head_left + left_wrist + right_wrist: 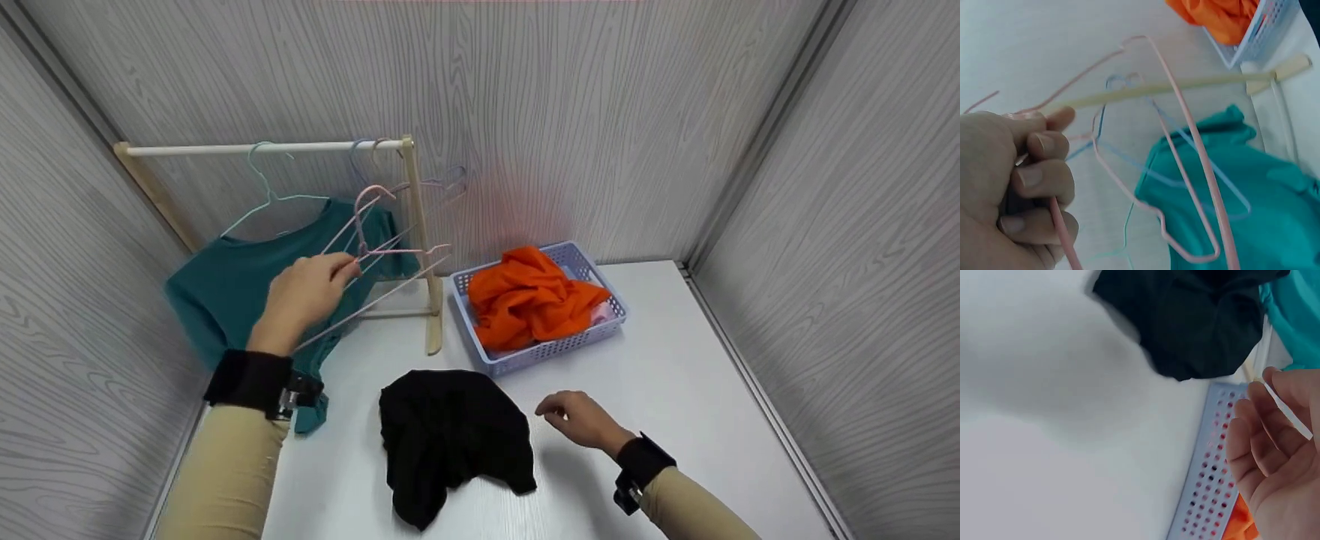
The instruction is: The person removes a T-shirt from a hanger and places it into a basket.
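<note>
My left hand grips a pink hanger in front of the rack, its hook pointing up. In the left wrist view the fingers curl round the pink hanger. Behind it a teal shirt hangs from a mint green hanger on the rail. A black garment lies crumpled on the white table. Just right of it my right hand hovers over the table with fingers loosely bent, holding nothing. The right wrist view shows that hand overlapping the basket.
A lilac perforated basket with an orange garment in it stands against the back wall. The wooden rack with a white rail is at the left, carrying a blue hanger and a brownish hanger near its right end. Grey panels enclose the table.
</note>
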Available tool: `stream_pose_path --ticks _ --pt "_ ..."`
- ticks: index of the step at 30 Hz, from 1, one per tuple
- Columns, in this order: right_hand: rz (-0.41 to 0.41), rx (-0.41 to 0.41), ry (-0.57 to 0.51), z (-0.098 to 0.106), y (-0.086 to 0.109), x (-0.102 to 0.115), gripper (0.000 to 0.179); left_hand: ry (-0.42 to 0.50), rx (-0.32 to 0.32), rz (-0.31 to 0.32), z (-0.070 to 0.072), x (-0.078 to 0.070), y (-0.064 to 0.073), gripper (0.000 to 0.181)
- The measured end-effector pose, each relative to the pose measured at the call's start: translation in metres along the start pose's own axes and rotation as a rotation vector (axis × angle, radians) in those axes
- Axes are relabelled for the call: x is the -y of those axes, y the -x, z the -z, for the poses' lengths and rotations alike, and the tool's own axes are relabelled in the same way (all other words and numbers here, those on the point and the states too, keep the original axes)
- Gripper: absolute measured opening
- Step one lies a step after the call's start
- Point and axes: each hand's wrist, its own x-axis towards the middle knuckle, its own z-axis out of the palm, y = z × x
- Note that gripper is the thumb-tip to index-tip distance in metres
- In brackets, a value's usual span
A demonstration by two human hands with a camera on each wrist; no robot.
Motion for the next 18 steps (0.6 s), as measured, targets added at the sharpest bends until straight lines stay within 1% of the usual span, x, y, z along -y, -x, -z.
stream_pose_path --ticks 2,5,8,11,15,18 --pt "-0.032 -0.002 -0.003 0.002 0.006 -0.005 0.018 -0.052 0.022 0.037 0.006 0.006 0.000 0.029" --pt "-0.074 -0.002 -0.018 0.001 0.012 -0.009 0.020 -0.107 0.029 0.082 0.009 0.012 -0.004 0.029" --pt "-0.100 0.017 -0.045 -0.001 0.016 -0.010 0.024 -0.126 -0.012 0.119 0.006 0.013 -0.015 0.031" --pt "-0.117 0.047 -0.067 -0.004 0.019 -0.010 0.027 -0.127 -0.077 0.152 0.003 0.012 -0.028 0.032" --pt "-0.134 0.061 -0.079 -0.005 0.023 -0.009 0.027 -0.122 -0.136 0.180 0.002 0.006 -0.047 0.032" --pt "-0.161 0.064 -0.088 -0.002 0.028 -0.010 0.027 -0.131 -0.152 0.187 0.001 -0.004 -0.064 0.032"
